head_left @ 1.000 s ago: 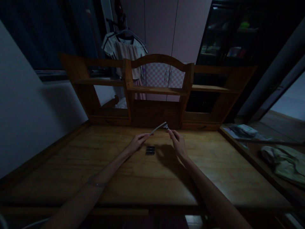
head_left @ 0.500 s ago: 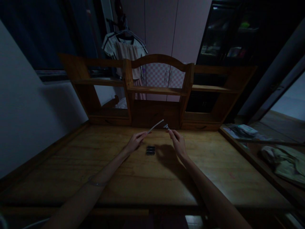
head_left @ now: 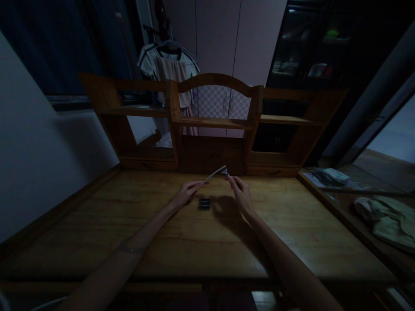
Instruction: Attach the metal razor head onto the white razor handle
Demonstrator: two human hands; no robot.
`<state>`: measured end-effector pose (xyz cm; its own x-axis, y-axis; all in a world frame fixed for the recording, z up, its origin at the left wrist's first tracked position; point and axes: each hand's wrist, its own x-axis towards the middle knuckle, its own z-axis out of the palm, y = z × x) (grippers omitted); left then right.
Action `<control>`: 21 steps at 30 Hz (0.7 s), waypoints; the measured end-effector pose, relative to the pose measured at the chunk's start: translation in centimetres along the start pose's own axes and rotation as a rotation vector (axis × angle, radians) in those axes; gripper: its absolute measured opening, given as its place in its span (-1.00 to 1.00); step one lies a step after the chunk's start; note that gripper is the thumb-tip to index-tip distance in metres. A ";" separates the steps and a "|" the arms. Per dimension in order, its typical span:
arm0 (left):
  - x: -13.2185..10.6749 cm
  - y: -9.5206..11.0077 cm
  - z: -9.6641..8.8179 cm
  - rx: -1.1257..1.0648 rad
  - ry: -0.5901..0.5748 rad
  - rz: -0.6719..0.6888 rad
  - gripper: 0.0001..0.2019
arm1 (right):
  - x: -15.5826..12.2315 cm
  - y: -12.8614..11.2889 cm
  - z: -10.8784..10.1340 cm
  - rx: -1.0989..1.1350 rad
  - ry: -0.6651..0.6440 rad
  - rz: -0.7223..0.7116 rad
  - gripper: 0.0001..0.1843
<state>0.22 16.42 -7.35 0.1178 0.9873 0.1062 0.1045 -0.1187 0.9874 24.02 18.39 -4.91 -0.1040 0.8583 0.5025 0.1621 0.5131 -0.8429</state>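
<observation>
My left hand is closed on the near end of a thin, pale, slightly curved rod, which slants up and to the right. My right hand pinches a small silvery T-shaped piece that looks like a razor head. The rod's far tip meets or overlaps this piece; whether they touch I cannot tell. Both hands are raised over the wooden desk. Below and between them lies a small dark block with pale stripes, too dim to name.
A wooden shelf unit with drawers stands along the desk's far edge. To the right, a lower surface bears folded cloth and a pile of plastic-wrapped things. Clothes hang behind the shelf. The room is dim.
My left hand has shifted slightly right, bringing the rod's tip over to the silvery piece. A small gap between them has closed in view. My right hand has barely moved.
</observation>
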 end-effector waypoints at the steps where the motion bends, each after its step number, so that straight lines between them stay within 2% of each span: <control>1: 0.0 0.0 0.0 0.030 0.003 -0.008 -0.43 | 0.0 0.0 0.0 0.000 0.000 0.000 -0.58; 5: -0.1 0.2 0.0 0.034 0.051 -0.001 -0.43 | 0.1 0.0 0.0 0.002 0.005 -0.007 -0.59; 9: -0.3 0.5 0.1 0.000 0.002 0.012 -0.43 | 0.0 0.1 0.0 0.001 -0.003 -0.013 -0.61; 14: -0.2 0.3 -0.1 0.038 0.057 -0.005 -0.43 | -0.1 0.1 0.0 0.011 0.013 0.002 -0.62; 21: 0.0 -0.1 -0.1 0.072 0.026 -0.005 -0.43 | -0.1 -0.1 0.0 0.015 0.015 -0.010 -0.61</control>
<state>0.15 16.48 -7.41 0.0917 0.9903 0.1047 0.1755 -0.1196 0.9772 23.98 18.26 -4.86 -0.0904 0.8531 0.5139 0.1465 0.5218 -0.8404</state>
